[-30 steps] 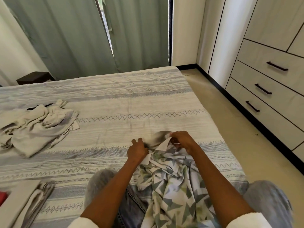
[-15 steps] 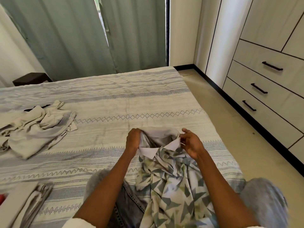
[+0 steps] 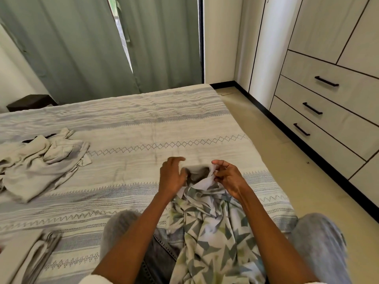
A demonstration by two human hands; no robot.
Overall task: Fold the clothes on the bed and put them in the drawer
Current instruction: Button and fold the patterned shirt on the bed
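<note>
A white shirt with grey-green triangle print (image 3: 213,228) hangs from my hands down over my lap at the near edge of the bed (image 3: 143,128). My left hand (image 3: 172,175) holds the left side of its collar opening. My right hand (image 3: 227,177) pinches the white collar edge on the right. The neck opening gapes dark between the two hands. A crumpled beige garment (image 3: 43,160) lies on the bed at the left. The closed drawers (image 3: 328,111) with black handles are in the wardrobe at the right.
Folded grey cloth (image 3: 39,253) lies at the bed's near left corner. A strip of bare floor (image 3: 287,160) runs between bed and wardrobe. Green curtains (image 3: 102,44) hang behind the bed, with a dark side table (image 3: 30,101) at the far left.
Both hands have spread the shirt's collar apart and lifted it slightly away from me. The neck opening is wider than a second ago.
</note>
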